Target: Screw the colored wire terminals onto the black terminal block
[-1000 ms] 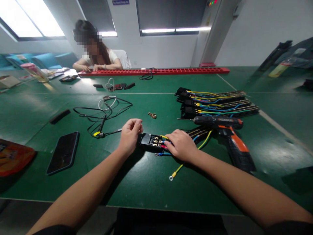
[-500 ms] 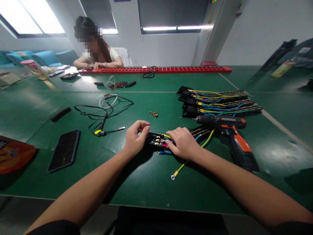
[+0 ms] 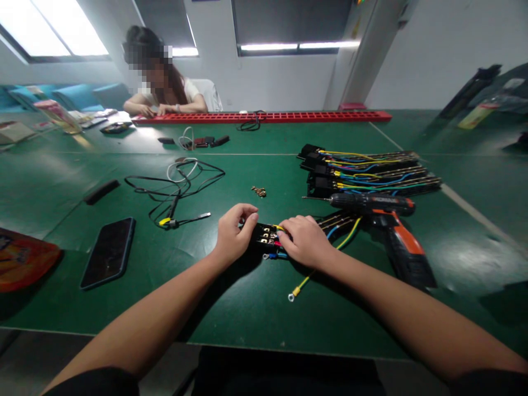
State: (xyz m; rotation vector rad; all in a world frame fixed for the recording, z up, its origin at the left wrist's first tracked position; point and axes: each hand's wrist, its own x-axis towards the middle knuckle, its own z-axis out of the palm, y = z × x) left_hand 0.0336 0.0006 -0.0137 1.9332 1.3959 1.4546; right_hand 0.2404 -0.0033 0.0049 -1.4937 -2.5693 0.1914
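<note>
A black terminal block [image 3: 265,236] with brass screws lies on the green table [image 3: 247,308] between my two hands. My left hand [image 3: 234,234] is curled against its left end, fingertips pinched over the top edge. My right hand [image 3: 306,240] is closed over the right side, pressing coloured wires onto the terminals. A yellow wire with a ring lug [image 3: 300,286] trails toward me, and a blue lug [image 3: 270,256] pokes out under the block.
An orange and black cordless screwdriver [image 3: 381,214] lies right of my hands. Behind it sits a stack of wired blocks [image 3: 363,173]. Loose brass screws [image 3: 259,191], black cables [image 3: 177,184], a phone [image 3: 109,251] and an orange packet [image 3: 20,264] lie left. Another person sits at the far side.
My left hand has slid right from beside the block until its fingers wrap the block's left end. My right hand stays on the wires, shifted slightly.
</note>
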